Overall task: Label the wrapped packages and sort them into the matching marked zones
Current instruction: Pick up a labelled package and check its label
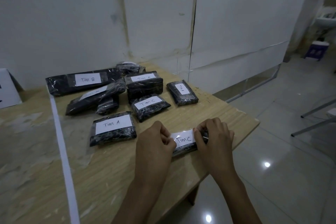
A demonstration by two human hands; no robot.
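Observation:
A small black wrapped package (184,146) with a white label reading "Tim C" lies near the table's right front edge. My left hand (156,138) pinches its left end and my right hand (213,134) pinches its right end. Left of it lies a package labelled "Tim A" (112,129). Behind are another "Tim C" package (150,106), a stacked "Tim A" package (144,83), a narrow "Tim A" package (182,92), and a long "Tim B" package (81,81).
A white tape strip (62,151) runs front to back across the wooden table (109,178). A white sign (8,89) stands at the far left. Several more black packages (94,99) lie in the pile. The table's right edge drops to a tiled floor.

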